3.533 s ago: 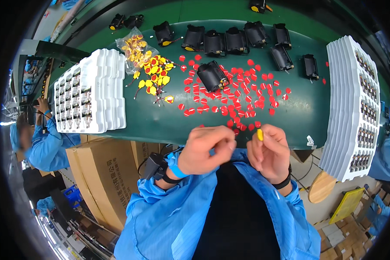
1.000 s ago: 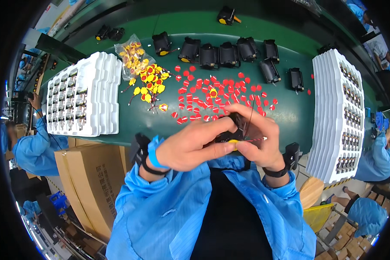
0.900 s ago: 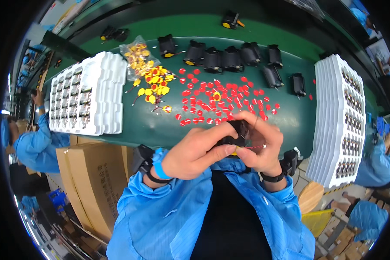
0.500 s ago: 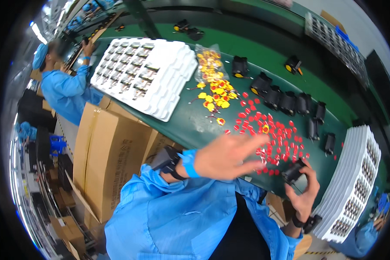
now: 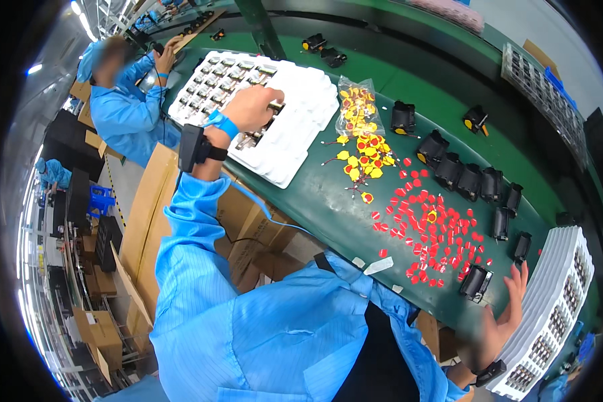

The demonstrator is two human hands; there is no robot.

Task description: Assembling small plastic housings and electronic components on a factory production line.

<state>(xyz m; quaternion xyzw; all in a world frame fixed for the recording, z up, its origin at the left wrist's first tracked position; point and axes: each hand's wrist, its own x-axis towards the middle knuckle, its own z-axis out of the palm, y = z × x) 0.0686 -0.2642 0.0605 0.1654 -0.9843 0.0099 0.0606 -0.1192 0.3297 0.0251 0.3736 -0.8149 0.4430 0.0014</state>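
Broadly, your smooth green desk bears a ridged white plastic tray stack. Your left hand curls over its metallic parts, its grip impossible to tell. Your right hand is spread beside a hollow black housing on the desk, near wired yellow pieces and glossy red discs.

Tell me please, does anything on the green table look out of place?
A single yellow piece lies among the scattered red discs, apart from the yellow pile by the plastic bag, so it seems misplaced.
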